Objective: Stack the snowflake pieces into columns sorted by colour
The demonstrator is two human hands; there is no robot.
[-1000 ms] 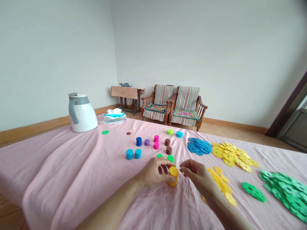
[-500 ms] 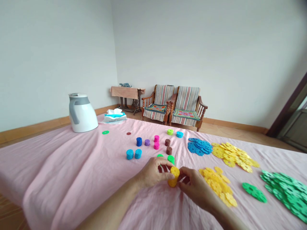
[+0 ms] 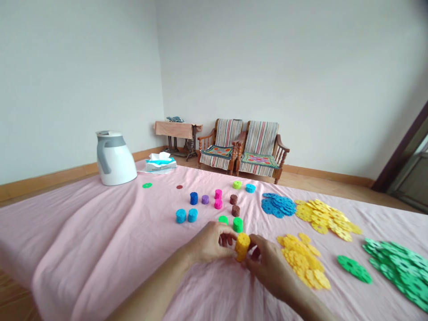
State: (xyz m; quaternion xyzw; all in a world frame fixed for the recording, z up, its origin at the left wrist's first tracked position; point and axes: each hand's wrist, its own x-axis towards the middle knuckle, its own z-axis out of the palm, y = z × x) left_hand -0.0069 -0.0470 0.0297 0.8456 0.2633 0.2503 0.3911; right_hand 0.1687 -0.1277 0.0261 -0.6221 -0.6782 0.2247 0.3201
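Observation:
A tall stack of yellow snowflake discs (image 3: 242, 247) stands on the pink cloth between my hands, slightly tilted. My left hand (image 3: 212, 243) grips it from the left side, thumb low and fingers curled behind. From the right, my right hand (image 3: 269, 263) pinches the stack, its fingertips partly hidden. Just beyond are two short stacks of bright green discs, one nearer green stack (image 3: 237, 224) and one green stack (image 3: 223, 220) partly covered by my left fingers. A loose pile of yellow discs (image 3: 302, 258) lies to the right of my right hand.
Several small stacks stand farther back, including a light blue stack (image 3: 181, 216) and a brown stack (image 3: 236, 211). Piles of blue discs (image 3: 279, 205) and green discs (image 3: 401, 267) lie rightward. A white jug (image 3: 117, 160) and a tissue box (image 3: 160, 162) stand at the back left.
My left thumb has moved lower on the yellow stack, and its top is more exposed. Both hands have shifted slightly; the other things look unmoved.

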